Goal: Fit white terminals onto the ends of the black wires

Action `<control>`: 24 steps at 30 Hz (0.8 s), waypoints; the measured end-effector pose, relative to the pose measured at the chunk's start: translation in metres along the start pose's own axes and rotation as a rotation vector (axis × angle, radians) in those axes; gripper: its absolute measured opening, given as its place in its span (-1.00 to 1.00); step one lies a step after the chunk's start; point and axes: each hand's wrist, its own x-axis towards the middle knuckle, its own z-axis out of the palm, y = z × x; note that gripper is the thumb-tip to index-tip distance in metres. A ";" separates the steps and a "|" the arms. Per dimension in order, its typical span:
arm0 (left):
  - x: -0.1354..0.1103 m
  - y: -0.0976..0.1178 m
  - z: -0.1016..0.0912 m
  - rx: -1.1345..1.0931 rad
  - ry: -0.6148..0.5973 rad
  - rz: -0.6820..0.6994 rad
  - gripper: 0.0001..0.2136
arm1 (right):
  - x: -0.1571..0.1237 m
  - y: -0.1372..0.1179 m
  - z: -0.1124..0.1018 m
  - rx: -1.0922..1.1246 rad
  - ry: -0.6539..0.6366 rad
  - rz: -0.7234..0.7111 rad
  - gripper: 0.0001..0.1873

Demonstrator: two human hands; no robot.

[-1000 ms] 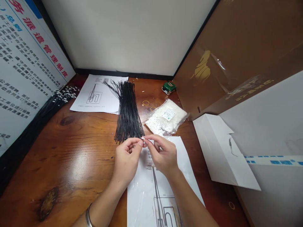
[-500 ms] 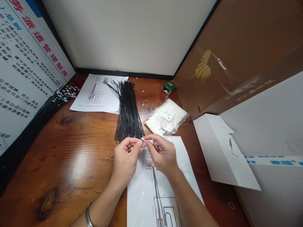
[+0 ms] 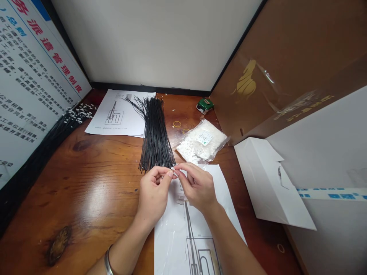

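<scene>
In the head view both hands meet fingertip to fingertip at the near end of a bundle of black wires [image 3: 156, 133]. My left hand [image 3: 155, 191] is closed in a pinch on the end of a thin black wire, mostly hidden by the fingers. Closed as well, my right hand [image 3: 197, 187] pinches a tiny white connector housing [image 3: 172, 168] between thumb and forefinger, right against the left fingertips. How far wire and housing are joined cannot be made out. Behind the right hand lies a clear bag of white housings [image 3: 205, 141], some spilling from its near corner.
A printed drawing sheet [image 3: 169, 244] lies under the hands, another sheet [image 3: 106, 114] at the back left. Black wires with white ends [image 3: 77, 114] pile along the left panel. A green tape measure [image 3: 205, 105], rubber bands [image 3: 177, 124] and a folded white card [image 3: 269, 183] are to the right.
Both hands stay pinched together at almost the same place, with only a very slight shift of the fingers and wrists. Everything else is where it was.
</scene>
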 end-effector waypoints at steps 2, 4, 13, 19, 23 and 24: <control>0.000 0.000 0.000 0.006 0.001 0.004 -0.89 | 0.001 -0.001 -0.001 -0.008 -0.010 -0.013 -0.83; 0.000 0.000 0.000 0.004 0.004 0.008 -0.89 | 0.002 -0.001 -0.002 -0.016 -0.019 -0.032 -0.83; 0.000 0.001 0.001 -0.009 0.001 0.000 -0.88 | 0.001 0.001 0.000 0.008 -0.011 -0.059 -0.82; 0.001 0.006 0.000 -0.014 -0.015 -0.028 -0.87 | -0.001 0.001 0.005 0.037 0.088 -0.037 -0.79; 0.000 0.007 0.001 -0.010 -0.015 -0.027 -0.87 | -0.001 0.002 0.005 0.056 0.083 -0.030 -0.77; 0.000 0.007 0.001 -0.009 -0.018 -0.026 -0.87 | -0.001 0.002 0.005 0.065 0.087 -0.033 -0.77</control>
